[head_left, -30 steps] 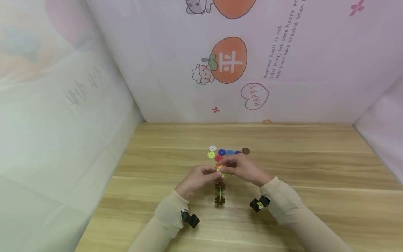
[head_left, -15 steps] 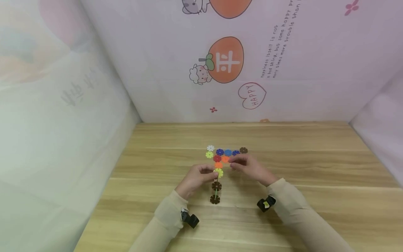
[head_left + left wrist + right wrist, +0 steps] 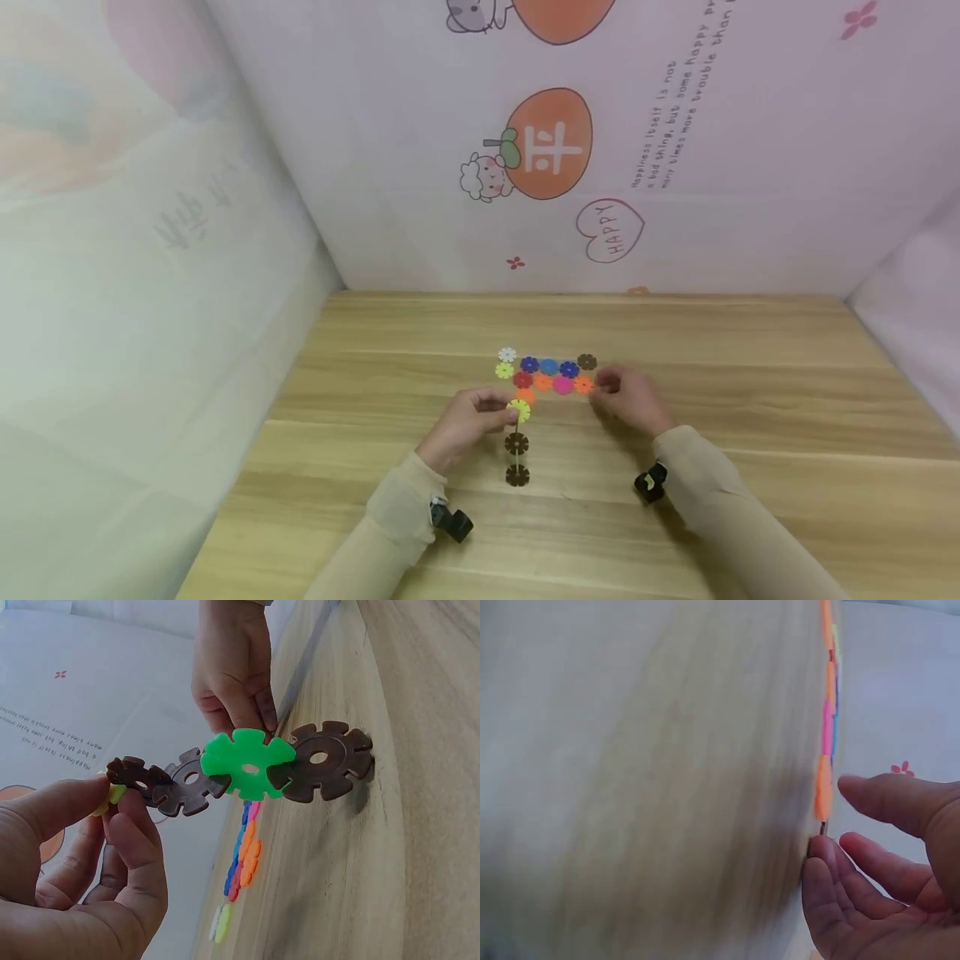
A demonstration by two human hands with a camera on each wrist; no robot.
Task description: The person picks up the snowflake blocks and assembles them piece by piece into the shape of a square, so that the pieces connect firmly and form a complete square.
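Note:
My left hand (image 3: 465, 423) pinches a yellow notched snowflake disc (image 3: 518, 411) between thumb and fingers. From it hangs a joined chain of brown discs (image 3: 330, 759) and a green disc (image 3: 249, 766), slotted together at alternating angles. In the head view, the lowest brown disc (image 3: 517, 476) is nearest my body. My right hand (image 3: 633, 396) is at the right end of the loose discs, fingertips right beside an orange disc (image 3: 583, 384). In the right wrist view, its thumb stands apart from the fingers, with no disc between them.
Flat on the wooden table (image 3: 712, 358) lie several more discs: pink (image 3: 562, 385), red (image 3: 522, 380), light blue (image 3: 549, 367), dark blue (image 3: 529, 365), white (image 3: 507, 355), yellow-green (image 3: 505, 371) and brown (image 3: 587, 362). A printed cloth wall (image 3: 420, 242) rises behind the table.
The right hand has left the yellow disc and moved rightward to the end of the loose row, uncovering the orange and pink discs. My left hand keeps its pinch, nearly still.

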